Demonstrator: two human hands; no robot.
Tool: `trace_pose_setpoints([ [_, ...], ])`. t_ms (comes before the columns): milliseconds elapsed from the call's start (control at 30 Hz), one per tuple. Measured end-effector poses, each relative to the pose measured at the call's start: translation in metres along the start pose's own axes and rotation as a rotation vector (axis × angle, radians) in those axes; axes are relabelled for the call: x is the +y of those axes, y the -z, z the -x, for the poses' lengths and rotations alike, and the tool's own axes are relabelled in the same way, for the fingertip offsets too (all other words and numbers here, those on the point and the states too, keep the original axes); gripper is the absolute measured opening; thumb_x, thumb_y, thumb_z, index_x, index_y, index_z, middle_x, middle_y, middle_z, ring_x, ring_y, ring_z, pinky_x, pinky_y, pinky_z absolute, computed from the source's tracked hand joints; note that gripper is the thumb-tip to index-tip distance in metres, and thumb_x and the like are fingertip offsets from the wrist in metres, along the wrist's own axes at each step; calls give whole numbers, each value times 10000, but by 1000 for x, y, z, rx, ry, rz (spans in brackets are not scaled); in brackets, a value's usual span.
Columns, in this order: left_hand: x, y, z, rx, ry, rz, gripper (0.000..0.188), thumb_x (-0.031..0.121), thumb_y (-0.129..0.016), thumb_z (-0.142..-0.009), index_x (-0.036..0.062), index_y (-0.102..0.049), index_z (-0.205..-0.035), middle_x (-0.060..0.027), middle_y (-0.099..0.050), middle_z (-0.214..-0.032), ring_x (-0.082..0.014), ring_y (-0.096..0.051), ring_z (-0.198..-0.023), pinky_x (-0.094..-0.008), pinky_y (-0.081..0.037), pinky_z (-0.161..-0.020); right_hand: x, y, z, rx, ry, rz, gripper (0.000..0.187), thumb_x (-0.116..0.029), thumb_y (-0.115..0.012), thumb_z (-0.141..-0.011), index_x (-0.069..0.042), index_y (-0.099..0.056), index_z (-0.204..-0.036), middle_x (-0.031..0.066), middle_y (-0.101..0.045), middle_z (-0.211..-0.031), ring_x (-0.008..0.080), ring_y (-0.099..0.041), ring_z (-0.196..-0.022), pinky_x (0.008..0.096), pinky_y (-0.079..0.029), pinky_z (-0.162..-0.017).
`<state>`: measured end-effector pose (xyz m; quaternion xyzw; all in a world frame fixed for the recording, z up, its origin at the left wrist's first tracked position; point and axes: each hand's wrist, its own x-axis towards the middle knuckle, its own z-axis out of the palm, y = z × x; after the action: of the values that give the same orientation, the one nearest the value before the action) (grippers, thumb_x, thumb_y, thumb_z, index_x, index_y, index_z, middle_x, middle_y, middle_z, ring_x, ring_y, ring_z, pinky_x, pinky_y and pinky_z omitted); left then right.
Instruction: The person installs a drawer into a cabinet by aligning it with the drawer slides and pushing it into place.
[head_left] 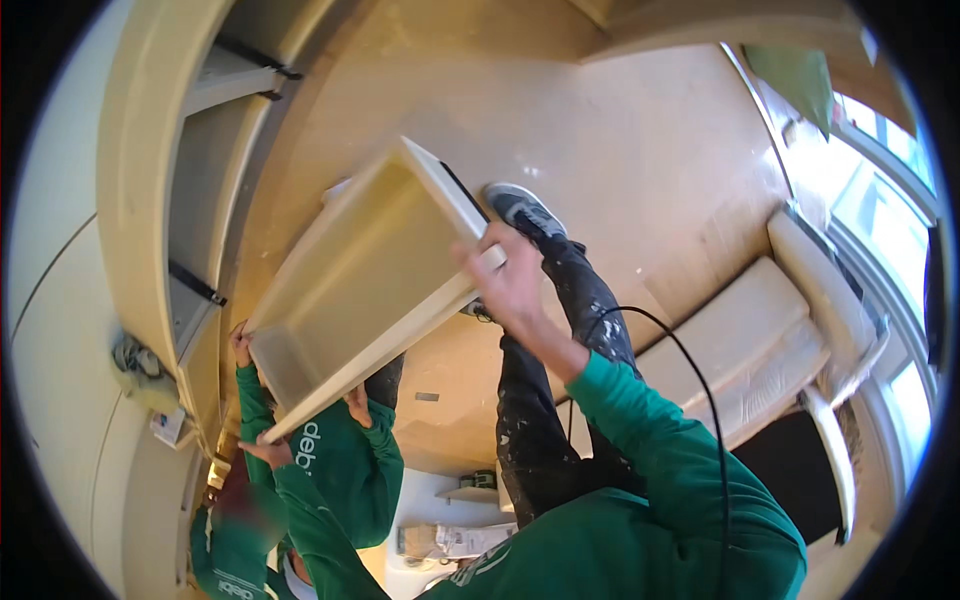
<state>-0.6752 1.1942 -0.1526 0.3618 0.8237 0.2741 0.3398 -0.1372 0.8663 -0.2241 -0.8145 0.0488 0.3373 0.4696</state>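
Note:
A pale, open-topped drawer [360,265] hangs tilted over the floor in front of me. My right hand [508,278] is closed round its upper right edge, near the corner, slightly blurred. At the opposite, lower left corner my left hand [268,452] grips the rim. A co-worker in a green sweatshirt [345,460] stands at the left. One of that person's hands [240,342] touches the drawer's far left corner, and the other [358,405] is beneath its near side.
On the left stands a tall wooden cabinet frame [135,190] with dark slide rails [197,282] inside. A plastic-wrapped sofa [750,325] sits by the windows at right. A black cable [715,420] loops over my right arm. My shoe [525,208] is beside the drawer.

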Motion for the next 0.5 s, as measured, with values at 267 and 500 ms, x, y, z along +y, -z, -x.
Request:
trace_pose_setpoints([
  [267, 22, -15, 22, -23, 58, 31, 789, 825, -375, -896, 45, -491, -896, -75, -516, -770, -255, -544, -702, -403, -504, -649, -192, 79, 126, -339, 452, 61, 369, -318, -795, -704, -97, -590, -916, 58, -536, -941, 267, -516, -876, 432, -376, -832],
  [500, 46, -56, 33, -215, 217, 69, 760, 806, -391, -906, 49, -459, -876, -70, -491, -736, -250, -534, -672, -400, -496, -634, -259, 103, 192, -298, 657, 103, 189, -199, -622, -778, -121, -578, -945, 6, -504, -926, 166, -491, -856, 366, -382, -840],
])
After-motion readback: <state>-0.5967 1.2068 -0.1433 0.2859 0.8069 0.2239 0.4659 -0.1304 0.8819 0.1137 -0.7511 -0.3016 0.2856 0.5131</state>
